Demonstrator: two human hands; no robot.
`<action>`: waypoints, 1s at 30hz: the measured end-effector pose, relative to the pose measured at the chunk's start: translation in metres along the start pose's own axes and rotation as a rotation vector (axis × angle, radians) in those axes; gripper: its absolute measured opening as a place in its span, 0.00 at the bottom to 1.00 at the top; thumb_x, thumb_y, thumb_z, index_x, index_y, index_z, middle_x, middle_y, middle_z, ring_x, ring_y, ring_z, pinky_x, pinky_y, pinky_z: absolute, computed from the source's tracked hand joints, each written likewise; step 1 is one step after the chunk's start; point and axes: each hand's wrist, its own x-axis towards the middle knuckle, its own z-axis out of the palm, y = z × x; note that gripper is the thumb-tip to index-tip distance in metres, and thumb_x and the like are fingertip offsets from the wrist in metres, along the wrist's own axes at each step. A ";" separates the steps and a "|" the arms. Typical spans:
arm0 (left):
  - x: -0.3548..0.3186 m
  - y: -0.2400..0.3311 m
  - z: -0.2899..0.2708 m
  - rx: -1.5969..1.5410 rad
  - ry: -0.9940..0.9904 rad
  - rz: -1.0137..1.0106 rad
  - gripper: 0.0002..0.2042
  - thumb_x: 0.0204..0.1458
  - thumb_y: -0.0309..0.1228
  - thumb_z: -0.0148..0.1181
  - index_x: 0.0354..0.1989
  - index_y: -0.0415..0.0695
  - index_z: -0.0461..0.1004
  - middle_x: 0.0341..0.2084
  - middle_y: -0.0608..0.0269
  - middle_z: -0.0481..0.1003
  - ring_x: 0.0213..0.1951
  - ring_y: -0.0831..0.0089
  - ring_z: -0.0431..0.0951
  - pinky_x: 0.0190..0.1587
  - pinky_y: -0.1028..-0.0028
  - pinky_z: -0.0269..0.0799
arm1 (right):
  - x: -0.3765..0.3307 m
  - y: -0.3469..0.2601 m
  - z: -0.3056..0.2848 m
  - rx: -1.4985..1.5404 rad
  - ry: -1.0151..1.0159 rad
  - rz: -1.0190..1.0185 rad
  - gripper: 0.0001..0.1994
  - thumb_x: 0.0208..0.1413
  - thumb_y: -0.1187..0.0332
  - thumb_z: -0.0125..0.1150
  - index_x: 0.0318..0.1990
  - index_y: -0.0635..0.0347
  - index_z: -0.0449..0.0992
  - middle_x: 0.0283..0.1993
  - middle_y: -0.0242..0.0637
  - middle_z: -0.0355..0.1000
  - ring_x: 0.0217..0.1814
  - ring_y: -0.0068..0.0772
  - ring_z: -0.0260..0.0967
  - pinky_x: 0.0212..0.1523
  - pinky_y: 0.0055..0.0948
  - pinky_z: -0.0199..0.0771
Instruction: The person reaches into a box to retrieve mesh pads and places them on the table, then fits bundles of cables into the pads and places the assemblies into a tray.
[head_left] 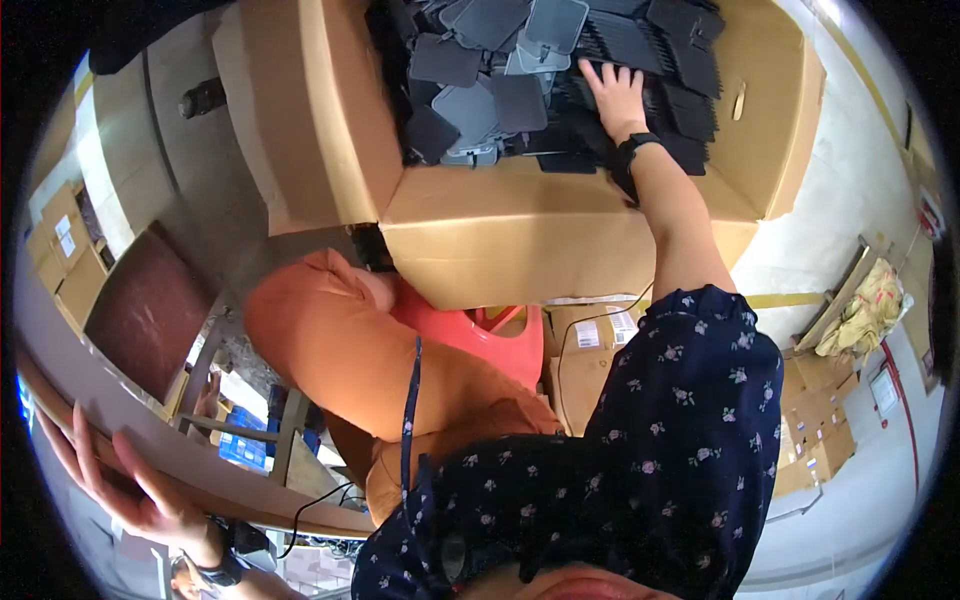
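Observation:
My right hand point(613, 92) reaches into a large open cardboard box point(520, 235) ahead of me. Its fingers lie spread and flat on a pile of black ribbed plastic parts point(685, 60), holding nothing. A black wristband sits on that wrist. Next to the hand, toward the left, lie several flat grey rounded plastic pieces point(478, 95). My left hand point(135, 485) is low at the left, fingers apart, resting on the edge of a pale table board point(180, 445). It also wears a dark wristwatch.
A red plastic stool point(505, 335) and smaller labelled cartons point(590, 355) stand under the big box. A dark brown seat point(150, 310) is at the left, stacked cartons point(70, 250) beyond it. A yellow cloth point(870, 305) and more cartons point(820, 415) lie at the right.

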 end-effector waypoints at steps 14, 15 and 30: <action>0.004 -0.005 0.005 -0.250 0.067 0.079 0.16 0.48 0.23 0.48 0.47 0.41 0.70 0.57 0.52 0.59 0.60 0.59 0.57 0.60 0.65 0.50 | 0.004 -0.001 -0.142 1.664 -0.167 0.352 0.48 0.36 0.65 0.70 0.62 0.65 0.44 0.59 0.48 0.56 0.59 0.37 0.56 0.58 0.30 0.56; -0.003 -0.010 -0.024 -0.186 0.072 0.057 0.16 0.47 0.24 0.50 0.47 0.41 0.71 0.57 0.52 0.59 0.60 0.60 0.57 0.60 0.66 0.50 | 0.012 -0.035 -0.174 1.915 -0.146 0.276 0.45 0.39 0.66 0.68 0.63 0.64 0.44 0.58 0.45 0.57 0.59 0.34 0.56 0.57 0.27 0.57; -0.018 0.003 0.037 -1.085 0.663 -0.346 0.15 0.50 0.31 0.49 0.46 0.41 0.66 0.49 0.50 0.65 0.54 0.56 0.64 0.56 0.64 0.58 | -0.059 -0.060 -0.427 2.523 -0.034 -0.368 0.27 0.50 0.62 0.55 0.56 0.67 0.59 0.55 0.43 0.62 0.55 0.41 0.62 0.58 0.39 0.60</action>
